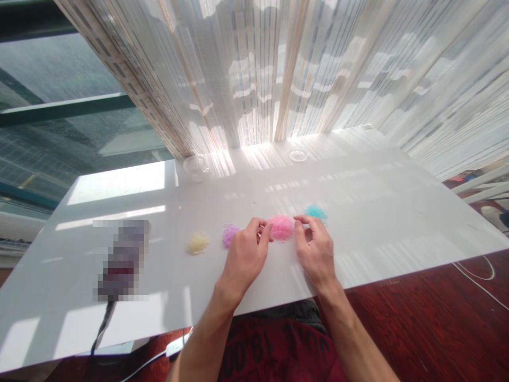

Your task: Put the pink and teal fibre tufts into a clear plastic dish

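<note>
Four small fluffy tufts lie in a row on a white table: yellow, purple, pink and teal. My left hand touches the pink tuft's left side with thumb and fingertips. My right hand pinches at its right side. The teal tuft sits just behind my right fingers, the purple one just left of my left hand.
A blurred dark object with a cable lies at the table's left. A clear cup and a clear lid stand at the back by sheer curtains. Red floor and white cables lie to the right.
</note>
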